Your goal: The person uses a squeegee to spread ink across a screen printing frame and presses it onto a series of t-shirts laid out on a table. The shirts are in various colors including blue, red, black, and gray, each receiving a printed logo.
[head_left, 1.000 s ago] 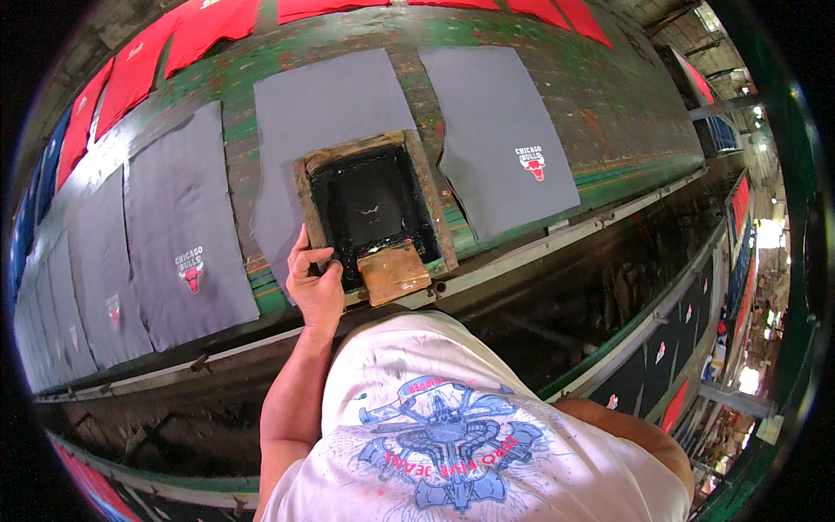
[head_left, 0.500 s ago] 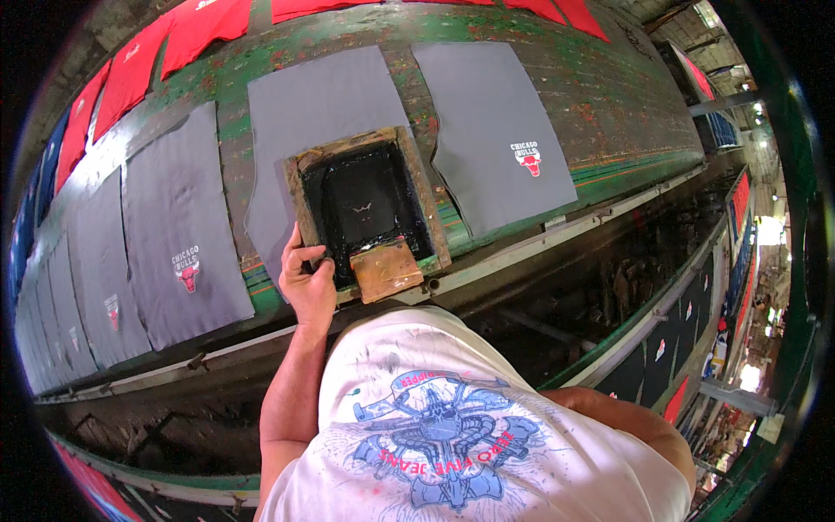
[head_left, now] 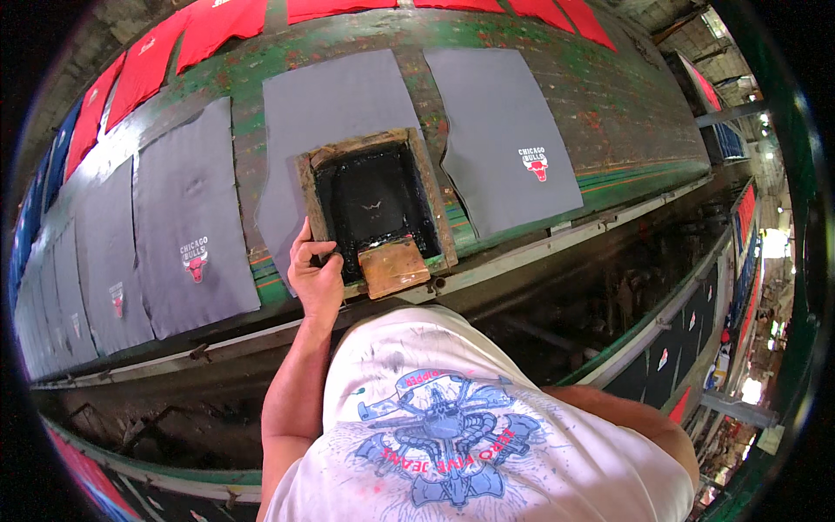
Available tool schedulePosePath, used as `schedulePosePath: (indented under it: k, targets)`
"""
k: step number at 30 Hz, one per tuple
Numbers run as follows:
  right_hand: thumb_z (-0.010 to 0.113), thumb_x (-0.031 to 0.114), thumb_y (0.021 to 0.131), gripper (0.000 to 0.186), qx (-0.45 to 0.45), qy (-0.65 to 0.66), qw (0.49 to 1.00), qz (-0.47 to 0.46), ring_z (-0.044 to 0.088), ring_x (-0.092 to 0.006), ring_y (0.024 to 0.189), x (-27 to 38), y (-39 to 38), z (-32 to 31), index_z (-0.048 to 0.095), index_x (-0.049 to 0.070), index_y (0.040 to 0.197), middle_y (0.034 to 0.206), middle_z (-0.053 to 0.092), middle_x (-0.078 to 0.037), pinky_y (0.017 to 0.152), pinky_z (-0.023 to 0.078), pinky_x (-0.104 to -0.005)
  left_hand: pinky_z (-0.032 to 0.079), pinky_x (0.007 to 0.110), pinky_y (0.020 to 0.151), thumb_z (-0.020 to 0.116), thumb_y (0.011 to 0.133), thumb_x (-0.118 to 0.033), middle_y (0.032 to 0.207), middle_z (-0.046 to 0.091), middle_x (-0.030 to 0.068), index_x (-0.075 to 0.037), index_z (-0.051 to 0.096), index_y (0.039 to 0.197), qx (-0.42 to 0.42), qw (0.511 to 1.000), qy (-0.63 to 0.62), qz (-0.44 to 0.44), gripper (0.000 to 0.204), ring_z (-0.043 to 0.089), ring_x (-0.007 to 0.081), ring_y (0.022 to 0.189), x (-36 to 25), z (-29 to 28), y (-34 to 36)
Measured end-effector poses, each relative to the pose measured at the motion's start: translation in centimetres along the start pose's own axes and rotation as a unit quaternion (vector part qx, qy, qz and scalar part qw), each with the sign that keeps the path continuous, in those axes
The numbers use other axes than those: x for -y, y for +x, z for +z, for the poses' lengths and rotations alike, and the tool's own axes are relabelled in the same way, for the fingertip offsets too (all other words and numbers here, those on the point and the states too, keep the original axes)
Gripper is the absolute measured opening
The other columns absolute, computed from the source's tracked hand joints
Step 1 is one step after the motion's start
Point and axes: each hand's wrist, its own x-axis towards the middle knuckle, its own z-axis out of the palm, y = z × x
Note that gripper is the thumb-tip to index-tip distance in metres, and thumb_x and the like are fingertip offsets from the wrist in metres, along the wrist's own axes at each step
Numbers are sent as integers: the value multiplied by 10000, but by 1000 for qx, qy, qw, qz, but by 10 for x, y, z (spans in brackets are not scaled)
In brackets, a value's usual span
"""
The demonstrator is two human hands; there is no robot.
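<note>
A wooden screen-printing frame [head_left: 311, 191] with a dark mesh lies on a grey cut fabric panel [head_left: 344, 96] on the green table. Black ink coats the inner edges, and a small pale shape shows in the mesh. Against the frame's near end leans a wooden squeegee [head_left: 393, 265], smeared with ink. My left hand [head_left: 317, 277] grips the frame's lower left corner, index finger stretched along its side and the other fingers curled. Of my right arm only a part [head_left: 622, 418] shows, bent beside my white shirt; the hand is out of sight.
Grey panels with a red and white bull's-head print lie on both sides, one [head_left: 513, 139] at right and several at left [head_left: 187, 217]. Red pieces [head_left: 222, 30] line the table's far edge. A metal rail [head_left: 513, 248] runs along the near edge; another table with dark pieces [head_left: 661, 357] stands at right.
The whole view has shifted slightly, with the table appearing a little further right. My left hand still holds the frame's corner, and the frame and squeegee keep their places on the panel.
</note>
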Motion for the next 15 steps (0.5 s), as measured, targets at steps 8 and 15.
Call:
schedulePosePath:
  k: [8, 15]
  targets:
    - [791, 159, 1008, 304, -534, -157, 784, -276, 739, -392, 1203, 127, -15, -121, 786, 22, 1279, 1286, 783, -183, 1068, 590, -482, 456, 410, 1238, 728, 784, 102, 1626, 647, 259, -32, 772, 918, -3, 1000, -9, -13, 195, 622, 323, 1494, 9, 0, 1]
    - [889, 208, 875, 482, -515, -439, 634, -374, 645, -353, 1365, 223, 76, -158, 784, 81, 1328, 1434, 706, -134, 1166, 528, -517, 445, 435, 1269, 736, 798, 103, 1611, 655, 210, -47, 776, 1332, 25, 999, 43, -6, 556, 610, 360, 1498, -3, -3, 1]
